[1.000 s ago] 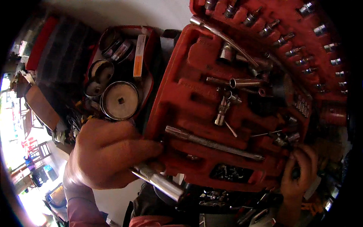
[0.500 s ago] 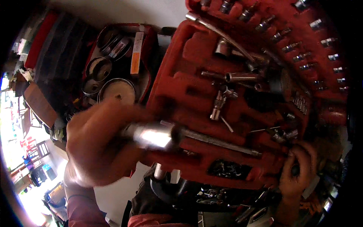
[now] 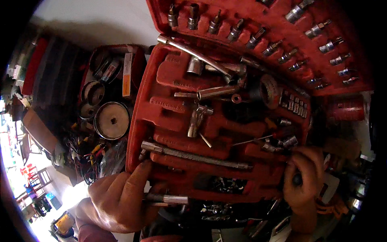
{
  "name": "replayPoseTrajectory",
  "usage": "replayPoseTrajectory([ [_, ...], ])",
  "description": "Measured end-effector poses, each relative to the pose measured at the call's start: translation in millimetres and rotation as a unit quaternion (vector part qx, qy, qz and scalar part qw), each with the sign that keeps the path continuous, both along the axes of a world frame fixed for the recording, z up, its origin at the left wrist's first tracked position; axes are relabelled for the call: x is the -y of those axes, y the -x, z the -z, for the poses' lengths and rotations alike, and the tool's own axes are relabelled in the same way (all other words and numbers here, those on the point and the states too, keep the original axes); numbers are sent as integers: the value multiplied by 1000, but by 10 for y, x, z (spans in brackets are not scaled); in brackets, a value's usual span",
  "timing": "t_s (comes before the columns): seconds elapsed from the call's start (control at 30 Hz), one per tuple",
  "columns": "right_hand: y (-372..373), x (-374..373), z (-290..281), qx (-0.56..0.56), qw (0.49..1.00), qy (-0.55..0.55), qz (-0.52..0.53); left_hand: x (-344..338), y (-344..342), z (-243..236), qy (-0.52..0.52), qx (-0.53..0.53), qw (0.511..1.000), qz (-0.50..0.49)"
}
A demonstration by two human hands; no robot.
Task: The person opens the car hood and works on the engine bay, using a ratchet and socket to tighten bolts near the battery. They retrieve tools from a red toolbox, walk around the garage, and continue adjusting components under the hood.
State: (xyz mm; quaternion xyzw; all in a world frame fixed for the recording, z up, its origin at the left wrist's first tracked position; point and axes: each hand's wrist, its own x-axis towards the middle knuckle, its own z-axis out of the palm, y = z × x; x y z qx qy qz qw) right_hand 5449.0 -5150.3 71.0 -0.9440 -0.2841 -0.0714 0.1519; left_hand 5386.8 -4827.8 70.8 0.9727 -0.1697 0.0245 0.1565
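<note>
Low at the left, my left hand [image 3: 121,197] is closed around a silver cylindrical socket tool [image 3: 175,199], whose shiny end sticks out to the right. Its index finger points up to the left edge of the open red socket case [image 3: 141,101]. A flexible extension bar [image 3: 193,155] lies across the case just above. At the case's lower right corner, my right hand [image 3: 306,177] has its fingers curled around something with a dark round end [image 3: 297,179]; the rest is hidden. Loose sockets [image 3: 217,92], a universal joint [image 3: 197,121] and a long-handled wrench [image 3: 193,54] lie in the case.
The raised lid [image 3: 258,24] holds rows of bit sockets. To the left stands a red box [image 3: 135,48] with round hole saws [image 3: 113,120], above tangled wires [image 3: 90,161]. A red can [image 3: 348,109] sits at the right. More tools lie below the case.
My left hand has moved down, carrying the silver tool from over the case to below its left corner. The view has shifted, and the flexible bar shows whole. My right hand stays closed.
</note>
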Motion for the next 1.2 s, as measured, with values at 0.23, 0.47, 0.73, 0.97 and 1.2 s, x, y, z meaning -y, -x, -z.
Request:
replayPoseTrajectory([
  [0.23, -14, -4, 13, 4, 1000, -14, -9, -6, -2, 61, 62, -4, 998, 2],
  [0.47, -25, -1, 33, 17, 1000, -14, -13, 1, -94, 49, 128, 0, 992, -11],
  [0.73, -10, -180, -230, 10, 999, 43, 0, -55, -203, 57, 192, -8, 981, 34],
  [0.97, -386, -995, -405, -36, 995, -26, -92, -122, -163, 146, 198, 7, 978, 58],
  [1.2, -628, -1513, -272, -105, 984, 82, -116, -130, -155, 75, 202, -17, 979, 14],
])
